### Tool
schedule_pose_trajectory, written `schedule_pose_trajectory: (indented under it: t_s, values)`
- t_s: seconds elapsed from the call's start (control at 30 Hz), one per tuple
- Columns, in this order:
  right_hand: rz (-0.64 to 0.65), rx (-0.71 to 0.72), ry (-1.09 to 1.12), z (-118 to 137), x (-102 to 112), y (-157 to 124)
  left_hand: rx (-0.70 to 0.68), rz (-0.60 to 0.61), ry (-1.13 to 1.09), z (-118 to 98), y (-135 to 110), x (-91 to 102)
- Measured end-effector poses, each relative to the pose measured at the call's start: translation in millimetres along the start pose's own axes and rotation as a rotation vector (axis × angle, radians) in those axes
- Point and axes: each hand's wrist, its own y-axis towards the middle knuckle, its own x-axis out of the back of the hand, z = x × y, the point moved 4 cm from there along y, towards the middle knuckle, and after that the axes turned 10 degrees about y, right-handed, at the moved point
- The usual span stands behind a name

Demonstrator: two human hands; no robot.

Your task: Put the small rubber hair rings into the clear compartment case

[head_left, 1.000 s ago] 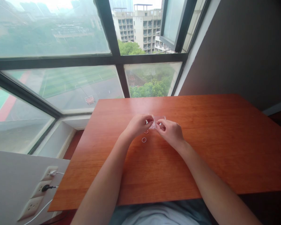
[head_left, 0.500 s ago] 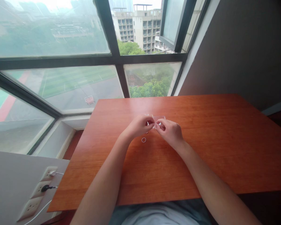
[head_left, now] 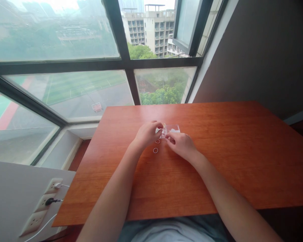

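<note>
A small clear plastic box (head_left: 176, 127) rests on the table, with small pale and gold-coloured items partly visible inside. My left hand (head_left: 148, 132) is at the box's left side, thumb and forefinger curled towards each other. Something whitish shows between those fingers, too small to name. At the box's near edge, my right hand (head_left: 181, 142) has thumb and fingertips pressed together; what they hold, if anything, is hidden. Two thin pale rings lie on the wood nearer to me: the upper ring (head_left: 158, 141) just below my left fingertips and the lower ring (head_left: 155, 150) closer.
The reddish wooden table (head_left: 232, 151) extends to both sides. Beyond its far edge stands a dark-framed window (head_left: 91, 65). Wall sockets (head_left: 41, 202) with plugged-in cables are at the lower left, below the table's left edge.
My fingertips, which met over the box, have parted. My right hand has moved slightly down, and more of the box and the upper ring now shows.
</note>
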Motion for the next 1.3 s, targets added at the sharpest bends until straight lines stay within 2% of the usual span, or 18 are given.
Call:
schedule_pose_trajectory:
  t_s: [0.27,0.37,0.57,0.77,0.9,1.03,1.17,1.3]
  values:
    - [0.239,0.231,0.123,21,-20,-9,0.02,-0.008,0.012,8,1,5.4]
    - [0.315,0.29,0.076,27,-25,-13,0.059,-0.006,0.006,12,1,8.4]
    - [0.325,0.335,-0.194,35,-29,-16,0.101,-0.012,-0.018,17,1,14.5]
    - [0.3,0.273,-0.171,31,-31,-15,0.089,-0.027,-0.04,18,0,13.4]
    - [0.228,0.295,-0.077,27,-28,-14,0.093,-0.037,-0.037,19,1,13.0]
    - [0.028,0.342,0.055,27,-13,-12,0.094,-0.039,-0.034,18,1,14.3]
    - [-0.155,0.325,0.153,26,1,-10,0.093,-0.034,-0.035,17,1,14.4]
    - [-0.214,0.328,0.178,24,5,-9,0.088,-0.032,-0.035,17,1,13.9]
